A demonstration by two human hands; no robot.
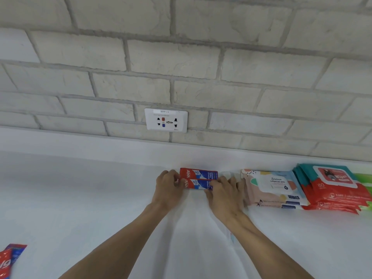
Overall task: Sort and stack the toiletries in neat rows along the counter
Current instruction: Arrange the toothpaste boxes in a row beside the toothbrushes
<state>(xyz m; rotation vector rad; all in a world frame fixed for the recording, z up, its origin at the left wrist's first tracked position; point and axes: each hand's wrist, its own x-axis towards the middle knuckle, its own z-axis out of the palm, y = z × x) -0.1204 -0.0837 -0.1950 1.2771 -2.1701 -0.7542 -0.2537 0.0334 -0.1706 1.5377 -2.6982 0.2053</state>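
Both hands held the front toothpaste box [198,184] by its ends: the left hand [168,188] pinched the red end and the right hand [225,191] curled over the blue end. It lay against a second toothpaste box [199,173] at the back of the counter [80,198]. An uneven push could skew that second toothpaste box, or the right hand could nudge the stack of wet-wipe packs [275,188] just beside it.

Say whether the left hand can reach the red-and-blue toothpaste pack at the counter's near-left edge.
Probably yes: bare white counter separates the left hand from that red-and-blue pack, once it releases the gripped toothpaste pack.
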